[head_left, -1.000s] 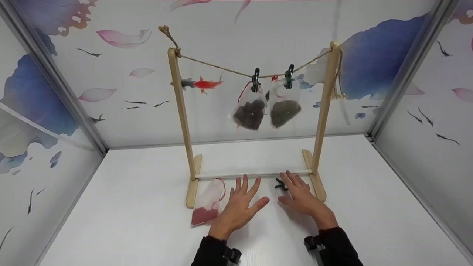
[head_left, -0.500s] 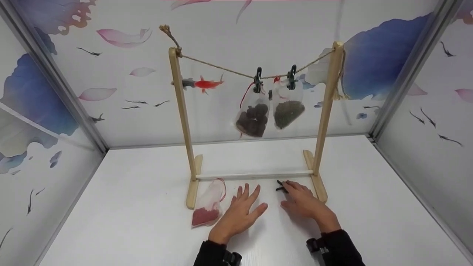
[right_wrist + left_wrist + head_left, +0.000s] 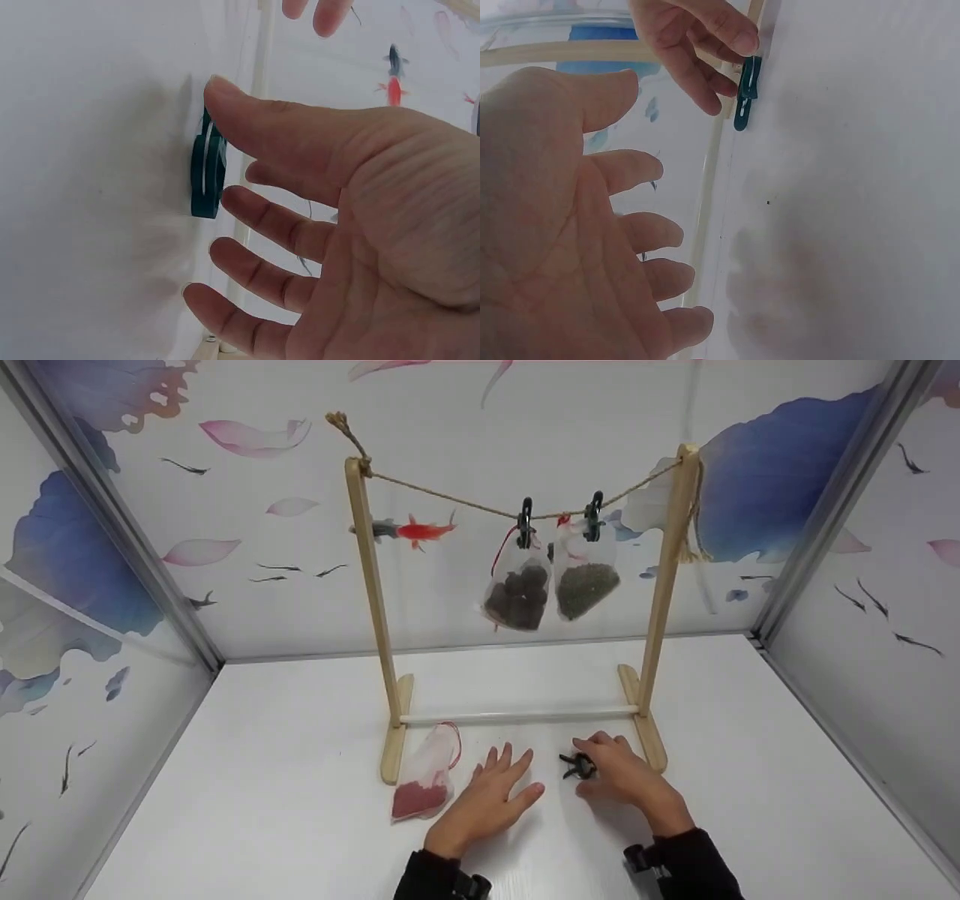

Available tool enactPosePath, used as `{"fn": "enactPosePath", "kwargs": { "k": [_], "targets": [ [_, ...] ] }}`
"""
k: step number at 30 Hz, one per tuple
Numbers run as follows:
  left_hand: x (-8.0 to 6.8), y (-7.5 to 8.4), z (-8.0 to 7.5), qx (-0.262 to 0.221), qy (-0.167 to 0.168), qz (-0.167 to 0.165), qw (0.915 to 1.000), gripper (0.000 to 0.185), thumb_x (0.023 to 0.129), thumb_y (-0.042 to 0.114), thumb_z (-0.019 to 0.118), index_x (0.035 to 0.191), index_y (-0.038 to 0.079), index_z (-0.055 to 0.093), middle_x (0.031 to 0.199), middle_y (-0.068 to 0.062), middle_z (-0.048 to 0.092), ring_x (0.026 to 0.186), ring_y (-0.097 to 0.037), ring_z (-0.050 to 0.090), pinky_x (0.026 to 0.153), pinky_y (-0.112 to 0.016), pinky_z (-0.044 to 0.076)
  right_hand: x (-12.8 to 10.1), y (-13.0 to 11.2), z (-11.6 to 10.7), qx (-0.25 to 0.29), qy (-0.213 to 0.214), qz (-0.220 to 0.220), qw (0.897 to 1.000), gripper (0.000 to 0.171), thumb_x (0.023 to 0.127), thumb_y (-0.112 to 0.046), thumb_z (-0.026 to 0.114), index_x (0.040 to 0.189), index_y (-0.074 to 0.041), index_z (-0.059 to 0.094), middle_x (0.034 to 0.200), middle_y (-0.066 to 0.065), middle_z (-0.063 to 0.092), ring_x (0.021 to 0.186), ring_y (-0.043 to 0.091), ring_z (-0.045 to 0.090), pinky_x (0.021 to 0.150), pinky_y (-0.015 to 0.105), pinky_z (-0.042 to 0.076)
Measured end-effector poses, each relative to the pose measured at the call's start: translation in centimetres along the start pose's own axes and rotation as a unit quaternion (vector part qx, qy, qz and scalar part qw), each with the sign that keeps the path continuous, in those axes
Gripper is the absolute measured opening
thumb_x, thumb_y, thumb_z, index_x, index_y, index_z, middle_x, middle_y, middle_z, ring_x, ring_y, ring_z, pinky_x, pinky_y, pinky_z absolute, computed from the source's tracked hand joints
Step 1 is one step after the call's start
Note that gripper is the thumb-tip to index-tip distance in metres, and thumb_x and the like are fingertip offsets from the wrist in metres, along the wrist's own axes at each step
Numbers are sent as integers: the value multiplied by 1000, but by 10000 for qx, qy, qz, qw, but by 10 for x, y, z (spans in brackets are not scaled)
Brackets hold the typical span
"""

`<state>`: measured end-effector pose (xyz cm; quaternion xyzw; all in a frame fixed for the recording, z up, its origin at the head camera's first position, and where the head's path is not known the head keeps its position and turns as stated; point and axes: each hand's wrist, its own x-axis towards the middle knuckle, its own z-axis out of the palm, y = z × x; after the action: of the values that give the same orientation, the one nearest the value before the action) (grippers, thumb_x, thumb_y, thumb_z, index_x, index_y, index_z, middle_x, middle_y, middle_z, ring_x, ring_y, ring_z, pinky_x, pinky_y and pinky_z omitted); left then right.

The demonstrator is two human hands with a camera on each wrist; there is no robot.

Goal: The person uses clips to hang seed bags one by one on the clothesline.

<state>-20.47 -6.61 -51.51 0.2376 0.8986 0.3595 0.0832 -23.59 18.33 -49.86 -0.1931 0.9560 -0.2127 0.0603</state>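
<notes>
My right hand (image 3: 619,776) pinches the green clip (image 3: 578,766) at its fingertips on the table (image 3: 262,780), my left hand (image 3: 487,795) lies open beside it, and I think the small clip could slip away because the pinch is shallow.

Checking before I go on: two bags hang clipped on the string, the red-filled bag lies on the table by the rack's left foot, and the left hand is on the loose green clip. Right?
Not quite: the right hand touches the loose green clip, as the head view shows. The left hand lies flat and open beside the red-filled bag. The two hanging bags are as you say.
</notes>
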Motion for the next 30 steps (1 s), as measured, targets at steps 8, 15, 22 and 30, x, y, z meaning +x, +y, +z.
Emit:
{"fn": "enactPosePath", "kwargs": {
  "k": [8,15,22,30],
  "targets": [
    [-2,3,2,189,-165,74,9997,65,105,50,47,155,8,42,159,-26,31,149,-45,21,117,-61,20,-2,1,1,-86,25,73,9999,52,78,-12,88,123,3,68,113,14,64,106,37,60,91,50,51],
    [-5,3,3,467,-413,-18,9981,61,103,43,55,153,9,46,157,-25,36,148,-43,26,117,-59,22,0,-1,2,81,-23,211,9997,45,76,-11,90,114,1,70,103,9,65,97,28,63,88,46,52],
    [-6,5,-2,337,-461,-179,9982,70,102,40,58,154,-2,37,157,-22,38,147,-41,30,118,-53,25,1,-6,-4,77,-68,54,9999,38,77,-16,89,106,0,71,97,6,64,92,25,61,86,46,51],
    [-5,10,-17,-490,249,381,9978,73,104,43,55,155,-4,32,151,-17,49,141,-27,44,114,-45,35,-6,-21,-29,1096,-79,-877,9901,38,88,-24,81,114,0,67,108,11,70,93,26,65,82,48,54]
  ]
}}
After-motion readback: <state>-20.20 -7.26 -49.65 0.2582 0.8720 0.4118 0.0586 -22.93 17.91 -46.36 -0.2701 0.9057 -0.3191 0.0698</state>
